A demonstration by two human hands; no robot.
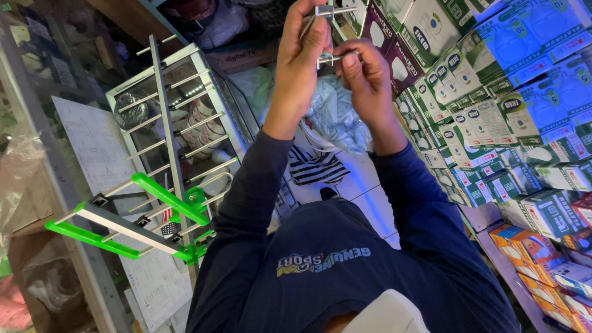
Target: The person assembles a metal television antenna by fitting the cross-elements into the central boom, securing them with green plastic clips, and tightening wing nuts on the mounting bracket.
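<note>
Both my arms, in dark blue sleeves, reach forward over my chest. My left hand (300, 52) is closed around a thin silver metal rod (330, 10) whose end sticks out past my fingers. My right hand (365, 77) sits just to its right, touching it, and pinches a second short metal rod (328, 59) between thumb and fingers. The two rods lie close together between my hands. How they join is hidden by my fingers.
A long aluminium aerial (165, 132) with green plastic brackets (165, 198) stands at the left against a glass-fronted case (203, 111). Shelves of stacked light-bulb boxes (493, 117) fill the right side. Plastic bags (336, 114) and white floor tiles (364, 191) lie below my hands.
</note>
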